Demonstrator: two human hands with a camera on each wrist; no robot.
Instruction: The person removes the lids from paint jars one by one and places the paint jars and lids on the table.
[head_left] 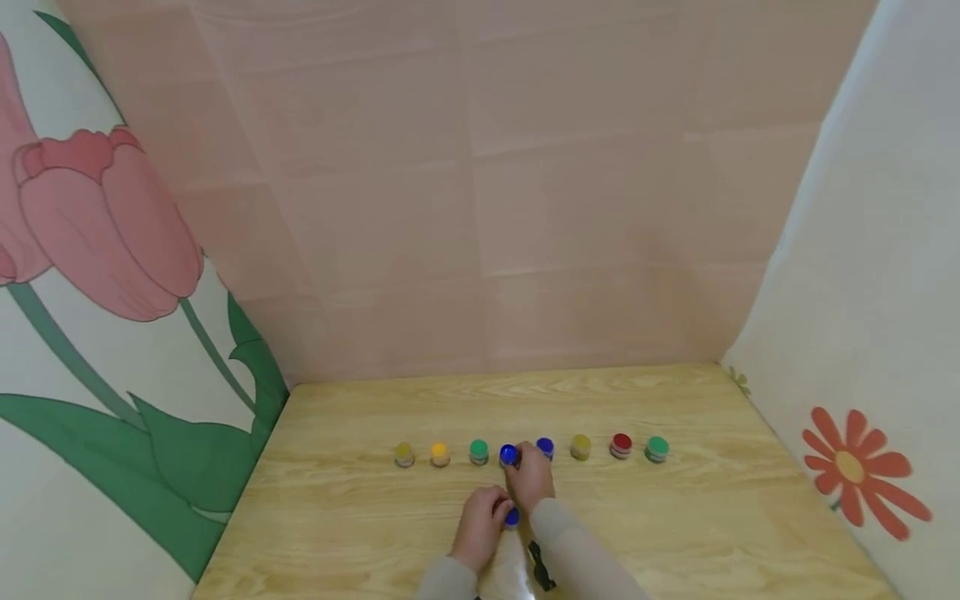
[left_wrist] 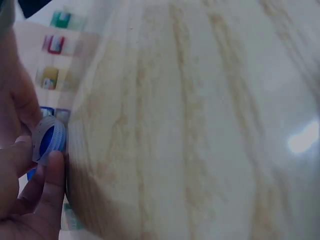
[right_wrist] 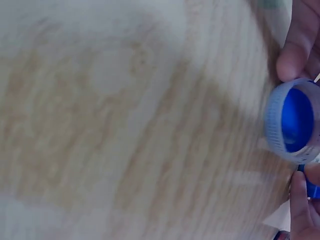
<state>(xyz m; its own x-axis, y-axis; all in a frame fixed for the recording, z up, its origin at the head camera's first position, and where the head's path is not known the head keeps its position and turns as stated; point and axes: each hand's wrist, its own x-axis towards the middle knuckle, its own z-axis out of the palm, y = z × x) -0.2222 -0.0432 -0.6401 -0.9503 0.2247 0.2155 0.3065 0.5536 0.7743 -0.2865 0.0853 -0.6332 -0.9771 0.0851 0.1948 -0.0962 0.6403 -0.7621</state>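
My left hand (head_left: 480, 525), nearer the front edge, pinches a small translucent ridged lid (left_wrist: 52, 137) that is blue inside. In the right wrist view the same lid is tilted, its hollow blue side showing, with the left fingers (right_wrist: 295, 55) at its rim. Farther back, my right hand (head_left: 532, 477) grips a small paint pot (head_left: 508, 455) with a shiny blue top, standing in a row of pots. Part of a second blue pot (head_left: 545, 447) shows just behind the right hand. The right fingers (right_wrist: 300, 205) hold the blue pot low in the right wrist view.
Left along the row stand a yellow pot (head_left: 404, 454), an orange pot (head_left: 439, 454) and a green pot (head_left: 478, 452). To the right are another yellow (head_left: 581, 447), a red (head_left: 621, 446) and a green one (head_left: 657, 449). A dark strap-like object (head_left: 541, 568) lies beside the right sleeve.
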